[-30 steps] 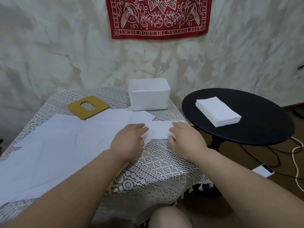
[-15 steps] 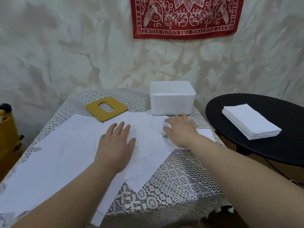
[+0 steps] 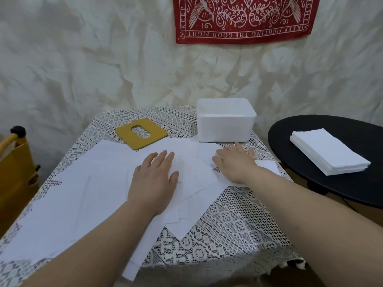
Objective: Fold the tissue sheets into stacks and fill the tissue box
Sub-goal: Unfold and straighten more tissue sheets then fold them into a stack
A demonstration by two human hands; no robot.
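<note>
- Fingers of the left hand [image 3: 154, 181] lay straight and flat, palm down, pressing on the loose tissue sheets [image 3: 99, 183] near the middle of the table [image 3: 238, 230].
- Fingers of the right hand [image 3: 235, 162] were also extended and relaxed, resting on a sheet at the right side of the spread, gripping nothing.
- Head view: the sheets lay overlapped across the lace-covered table, directly under both palms and running out to the left and toward the near edge.
- Behind the right hand's fingertips, just beyond them, stood the open white tissue box [image 3: 226, 121]; its yellow lid [image 3: 141, 133] lay apart to the left, resting partly on the sheets.
- On the black side table [image 3: 310, 183] to the right sat a finished folded stack [image 3: 327, 154], well apart from both hands.
- Judged by look, the sheets would be very light, limp and easily torn or creased; a corner or free edge pinched gently would be the sensible hold, with the other palm pinning the sheet flat.
</note>
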